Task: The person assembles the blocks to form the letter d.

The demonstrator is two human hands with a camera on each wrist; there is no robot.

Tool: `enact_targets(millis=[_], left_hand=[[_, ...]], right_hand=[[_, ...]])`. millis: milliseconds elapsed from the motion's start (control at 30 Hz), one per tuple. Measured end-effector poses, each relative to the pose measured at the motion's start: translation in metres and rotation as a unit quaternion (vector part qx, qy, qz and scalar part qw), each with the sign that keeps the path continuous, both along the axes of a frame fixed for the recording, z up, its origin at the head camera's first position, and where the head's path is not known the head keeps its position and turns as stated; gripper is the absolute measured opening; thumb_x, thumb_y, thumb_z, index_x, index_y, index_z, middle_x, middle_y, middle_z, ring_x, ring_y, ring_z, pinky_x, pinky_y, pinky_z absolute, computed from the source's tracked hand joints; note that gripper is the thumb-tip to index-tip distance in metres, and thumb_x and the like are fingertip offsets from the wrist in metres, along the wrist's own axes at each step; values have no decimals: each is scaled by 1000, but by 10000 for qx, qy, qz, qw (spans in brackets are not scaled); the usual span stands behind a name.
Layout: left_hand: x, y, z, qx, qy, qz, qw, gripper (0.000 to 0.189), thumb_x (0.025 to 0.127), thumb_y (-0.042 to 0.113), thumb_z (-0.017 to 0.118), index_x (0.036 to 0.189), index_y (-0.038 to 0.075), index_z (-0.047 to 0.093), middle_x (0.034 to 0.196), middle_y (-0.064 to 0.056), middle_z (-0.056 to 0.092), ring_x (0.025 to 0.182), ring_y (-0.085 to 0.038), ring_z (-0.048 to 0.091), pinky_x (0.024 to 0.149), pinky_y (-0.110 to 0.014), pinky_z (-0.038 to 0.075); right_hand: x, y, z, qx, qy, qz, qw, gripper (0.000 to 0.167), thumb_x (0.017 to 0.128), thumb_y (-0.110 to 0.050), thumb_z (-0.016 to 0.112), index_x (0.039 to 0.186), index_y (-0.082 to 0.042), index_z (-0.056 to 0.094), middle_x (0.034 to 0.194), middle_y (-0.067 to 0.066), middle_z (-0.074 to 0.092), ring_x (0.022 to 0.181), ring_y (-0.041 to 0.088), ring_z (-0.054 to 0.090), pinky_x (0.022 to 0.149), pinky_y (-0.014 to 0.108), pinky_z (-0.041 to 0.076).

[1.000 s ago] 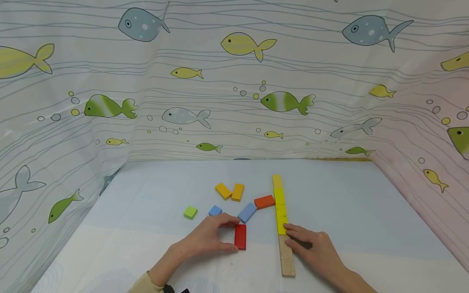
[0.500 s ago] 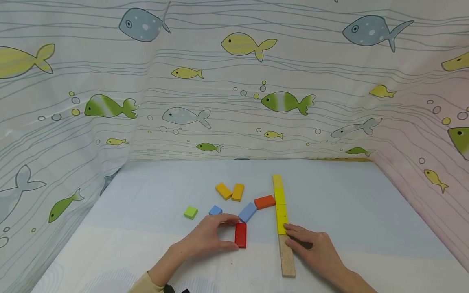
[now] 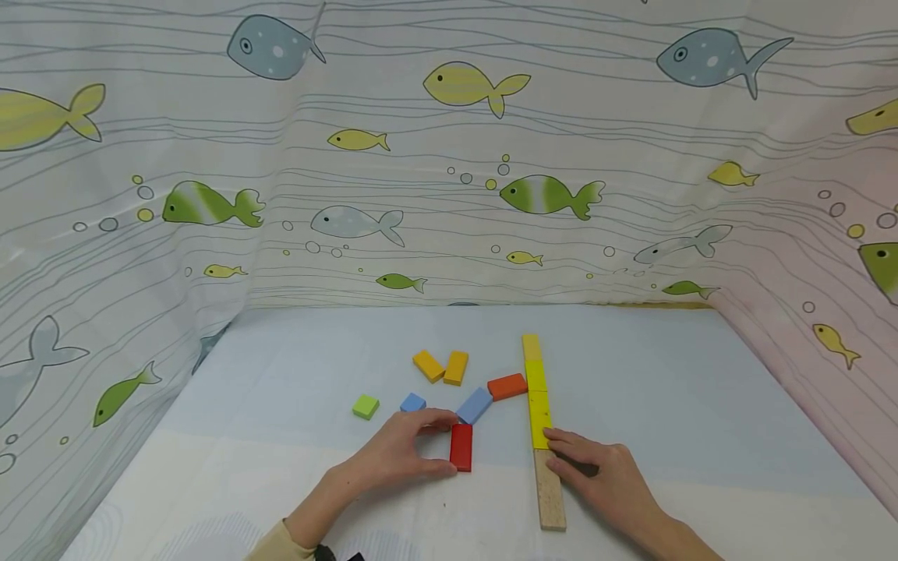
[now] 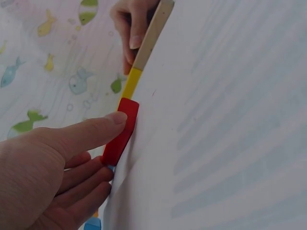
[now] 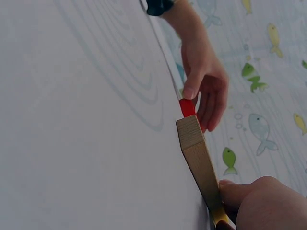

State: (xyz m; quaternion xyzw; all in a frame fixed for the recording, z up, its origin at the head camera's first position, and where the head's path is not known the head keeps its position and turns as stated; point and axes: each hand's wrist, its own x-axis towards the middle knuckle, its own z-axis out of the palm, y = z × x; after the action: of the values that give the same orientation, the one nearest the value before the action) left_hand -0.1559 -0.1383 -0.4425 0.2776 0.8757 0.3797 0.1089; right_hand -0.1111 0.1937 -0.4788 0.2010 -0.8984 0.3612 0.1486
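A red block lies on the table, its far end next to a light blue block. My left hand pinches the red block, thumb at the near end and a finger at the far end; the thumb shows on it in the left wrist view. To the right runs a straight row of a small pale yellow block, yellow blocks and a bare wooden block. My right hand rests thumb and fingertips against the right side of this row, where yellow meets wood.
An orange-red block lies between the light blue block and the row. Two orange-yellow blocks lie farther back. A small blue block and a green block lie left. A fish-patterned curtain surrounds the table.
The red block has slid slightly away from me, towards the light blue block, with my left hand on it. My right hand and the row have stayed in place.
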Motion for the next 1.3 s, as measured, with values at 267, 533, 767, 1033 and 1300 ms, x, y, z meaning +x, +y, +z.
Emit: enact_targets(millis=[267,533,767,1033,1300], left_hand=[[0,0,0,70,-55,20,10000,61,81,35,84,134,15,61,128,6,66,117,-13,63,101,-31,52],[1,0,0,85,-90,16,9999,61,82,34,83,135,15,60,128,6,66,118,-13,63,101,-31,52],[1,0,1,33,-180,55,9998,61,82,33,83,136,17,59,129,8,65,118,-10,62,101,-27,51],[0,0,0,11,-158,25,9999,61,83,32,82,137,15,59,130,7,65,118,-11,62,101,-28,52],[0,-1,1,14,-272,27,9996,62,83,34,82,138,17,58,130,9,64,119,-9,61,101,-27,51]], right_hand=[[1,-1,1,40,-37,-41,10000,29,85,-30,80,112,-20,78,119,-16,71,110,9,67,86,31,59],[2,-1,3,23,27,-70,10000,28,85,-29,80,111,-20,78,117,-15,72,109,11,69,88,12,52],[3,-2,6,-35,59,-39,10000,28,86,-29,79,112,-20,78,118,-15,72,108,12,69,85,24,58],[3,-2,6,2,17,-52,10000,28,85,-28,80,112,-19,78,117,-14,72,109,12,69,86,21,57],[1,-1,4,2,-90,1,10000,29,85,-29,80,112,-18,78,118,-14,71,110,11,68,85,31,59]])
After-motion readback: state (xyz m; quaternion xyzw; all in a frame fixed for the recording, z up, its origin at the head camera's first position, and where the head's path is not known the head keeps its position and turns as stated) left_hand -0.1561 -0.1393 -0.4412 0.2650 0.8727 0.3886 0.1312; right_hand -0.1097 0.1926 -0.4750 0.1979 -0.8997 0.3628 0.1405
